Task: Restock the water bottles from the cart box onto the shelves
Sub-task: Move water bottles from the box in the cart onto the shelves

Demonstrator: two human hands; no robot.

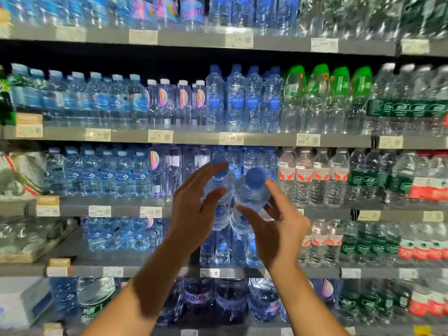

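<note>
You stand before a wall of shelving [194,138] packed with bottled water, and the row that matters is the third shelf down [135,202], where the blue-capped, blue-labelled bottles [252,158] sit at centre, between the purple-labelled ones on the left and the red-and-white-labelled ones on the right. You carry two matching bottles in front of that row, side by side and touching. Your left hand [194,212] wraps the left bottle [221,190], thumb in front and fingers curled over its shoulder near the cap; your right hand [278,221] pinches the right bottle [252,190] round its upper body, the blue cap tipped toward you. Both grips are clamped on their bottles. The cart box is out of view. To place them well, I judge you should bring each bottle upright before it goes in, set the bases down on the shelf lip, then slide them back into the gap in the matching row, labels facing out. Keep them apart from the neighbouring brands, and avoid knocking the front bottles as your knuckles pass under the shelf above [266,139].
</note>
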